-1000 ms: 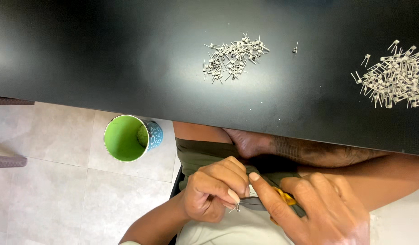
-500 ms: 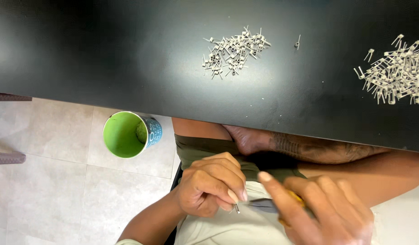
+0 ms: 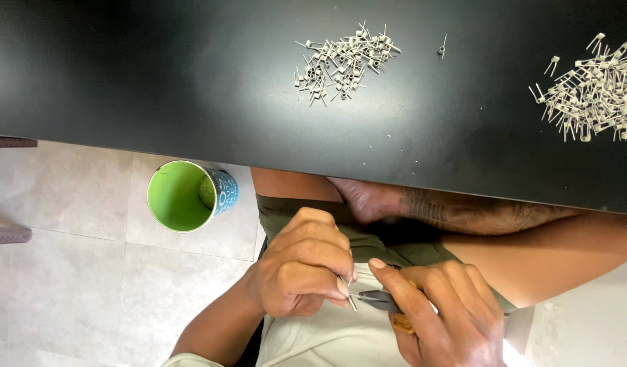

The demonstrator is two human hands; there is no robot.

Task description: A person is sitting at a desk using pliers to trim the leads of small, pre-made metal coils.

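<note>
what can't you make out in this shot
Head view only:
- Small metal piece: too small to identify, mostly hidden by the left hand.
- Pliers: handles covered by the right hand.
- Right-side pile of metal parts: cut off by the frame edge.

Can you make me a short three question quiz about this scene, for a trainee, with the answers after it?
1. True or false: the green cup stands on the black table.
2. Which hand holds the small pliers? A) left hand B) right hand
3. What does the left hand pinch at the pliers' tip?

Key:
1. False; it stands on the tiled floor, below the table edge.
2. B
3. A small metal pin, like those in the two piles on the table.
</note>
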